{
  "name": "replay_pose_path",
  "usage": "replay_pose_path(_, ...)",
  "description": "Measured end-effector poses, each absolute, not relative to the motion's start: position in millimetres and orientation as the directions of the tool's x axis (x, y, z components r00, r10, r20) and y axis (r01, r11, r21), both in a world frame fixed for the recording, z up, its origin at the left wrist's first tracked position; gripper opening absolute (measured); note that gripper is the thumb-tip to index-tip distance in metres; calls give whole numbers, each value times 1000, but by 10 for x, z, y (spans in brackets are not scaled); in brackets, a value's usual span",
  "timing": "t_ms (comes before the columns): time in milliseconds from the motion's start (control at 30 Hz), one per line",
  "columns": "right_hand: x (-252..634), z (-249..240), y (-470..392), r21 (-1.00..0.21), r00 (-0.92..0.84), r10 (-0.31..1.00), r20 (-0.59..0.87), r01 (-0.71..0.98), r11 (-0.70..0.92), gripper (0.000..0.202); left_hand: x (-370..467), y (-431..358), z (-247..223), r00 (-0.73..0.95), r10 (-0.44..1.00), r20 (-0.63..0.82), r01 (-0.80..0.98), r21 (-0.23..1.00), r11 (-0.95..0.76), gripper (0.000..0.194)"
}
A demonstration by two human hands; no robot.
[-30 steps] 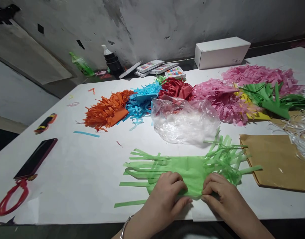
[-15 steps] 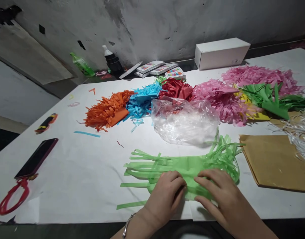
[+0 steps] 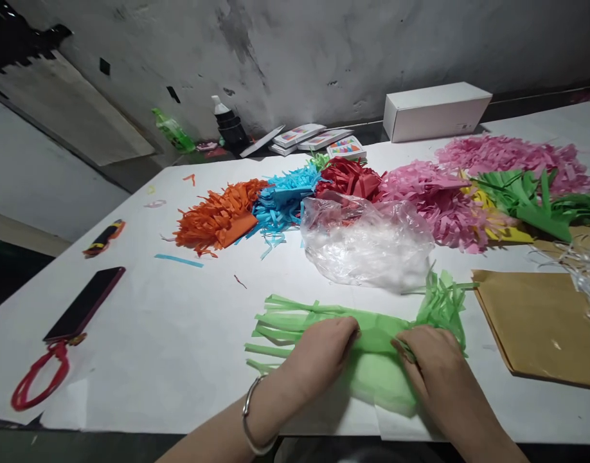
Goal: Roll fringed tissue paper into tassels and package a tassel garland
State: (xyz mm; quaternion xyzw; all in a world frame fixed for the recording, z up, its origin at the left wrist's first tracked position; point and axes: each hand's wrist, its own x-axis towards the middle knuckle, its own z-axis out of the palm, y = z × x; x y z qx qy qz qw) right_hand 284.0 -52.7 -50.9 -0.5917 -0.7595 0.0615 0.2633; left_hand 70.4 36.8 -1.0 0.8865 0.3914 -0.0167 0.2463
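Light green tissue paper (image 3: 379, 379) lies across the near part of the table, cut into long strips on the left and bunched into a tangled fringe on the right. My left hand (image 3: 324, 347), with a silver bracelet at the wrist, is closed on the paper's upper layer left of the middle. On the other side my right hand (image 3: 432, 360) pinches the same sheet near the fringe. Between both hands the layer is lifted slightly, and a plain flap hangs toward the table's front edge. The fingertips are partly hidden.
Behind the paper lies a clear plastic bag (image 3: 367, 244), then orange (image 3: 218, 218), blue (image 3: 283, 199), red (image 3: 350, 180) and pink (image 3: 434, 199) fringes. Brown paper (image 3: 540, 321) is at right. A phone (image 3: 85, 305) lies left; a white box (image 3: 434, 112) stands at the back.
Both hands have closed on the green paper and raised its layer, and a plain flap now shows toward the front edge. The view has shifted slightly.
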Motion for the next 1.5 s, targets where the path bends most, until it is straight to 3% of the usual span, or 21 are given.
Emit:
replay_pose_path(167,2768,-568,-509,-295,-73,922,381,935,196,8,853,587,-14,707,666,-236,699,376,-608,20)
replay_pose_path(267,2696,-533,-486,-317,-53,907,418,927,200,14,874,621,-43,731,639,-240,677,376,-633,20)
replay_pose_path(467,2705,-445,-567,-416,-41,886,461,872,257,12,726,620,-11,837,528,-142,507,564,-652,7)
replay_pose_path(533,2792,-458,-658,-369,-130,857,499,863,346,19,656,602,-1,885,462,-59,404,591,-698,8)
replay_pose_path(667,2954,-516,-825,-218,-417,776,474,798,562,36,561,510,-7,960,272,66,215,446,-869,19)
replay_pose_path(767,2946,-520,-858,-213,-416,782,463,804,554,30,532,435,-32,972,226,57,182,417,-890,21)
replay_pose_path(900,2799,-503,-785,-337,-195,863,465,863,376,11,560,403,-86,920,392,33,316,530,-787,22)
replay_pose_path(1067,2673,-523,-577,-300,-2,914,406,944,136,25,708,487,-117,709,693,-134,645,520,-560,29)
replay_pose_path(1267,2656,-499,-369,-159,47,934,355,987,11,27,831,590,-120,631,747,-210,755,391,-527,19)
replay_pose_path(1400,2701,-454,-379,-146,84,905,417,989,-24,13,861,604,-115,633,740,-227,763,347,-546,20)
replay_pose_path(1500,2726,-401,-451,-152,-33,844,535,979,134,15,875,610,-117,641,732,-231,756,353,-551,20)
